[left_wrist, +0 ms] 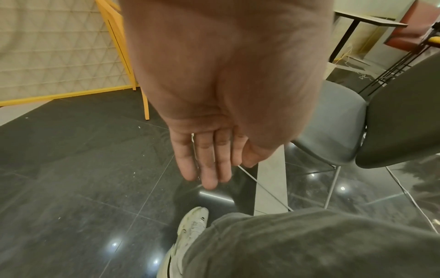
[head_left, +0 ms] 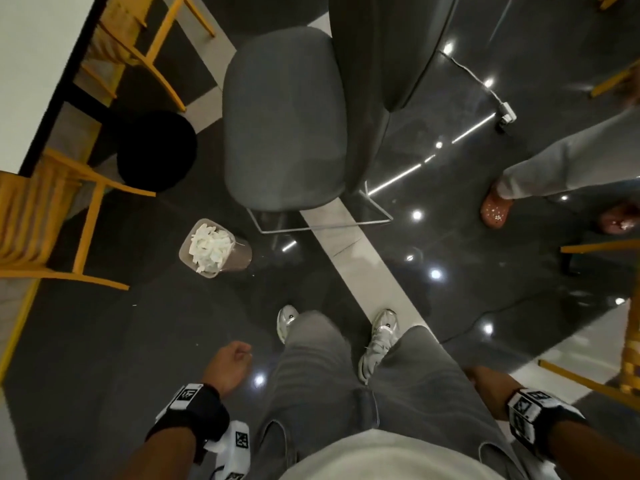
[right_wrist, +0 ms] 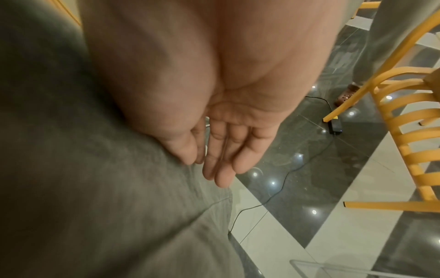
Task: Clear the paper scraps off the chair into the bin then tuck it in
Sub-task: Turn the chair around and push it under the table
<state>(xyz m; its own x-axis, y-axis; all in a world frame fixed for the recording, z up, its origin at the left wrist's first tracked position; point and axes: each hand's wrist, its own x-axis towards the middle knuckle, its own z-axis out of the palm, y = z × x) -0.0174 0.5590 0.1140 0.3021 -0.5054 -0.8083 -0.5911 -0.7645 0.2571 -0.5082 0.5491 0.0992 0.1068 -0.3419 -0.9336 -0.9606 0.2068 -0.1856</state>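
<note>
The grey upholstered chair [head_left: 284, 123] stands ahead of me on a thin metal frame, its backrest to the right, and its seat shows only bare fabric. The clear plastic bin [head_left: 214, 249] sits on the dark floor left of the chair's front, filled with white paper scraps [head_left: 209, 245]. My left hand [head_left: 239, 351] hangs by my left leg holding nothing, and the left wrist view shows the left hand [left_wrist: 209, 175] with relaxed, nearly straight fingers. My right hand [right_wrist: 214, 169] hangs open against my right trouser leg, also holding nothing. The chair's seat [left_wrist: 333, 122] shows at the right in the left wrist view.
Yellow wooden chairs [head_left: 45, 220] and a white table [head_left: 34, 46] stand at the left, with a black round stool [head_left: 156, 150] beside them. Another person's legs in reddish clogs [head_left: 495, 209] stand at the right. A cable and charger [head_left: 505, 114] lie on the glossy floor.
</note>
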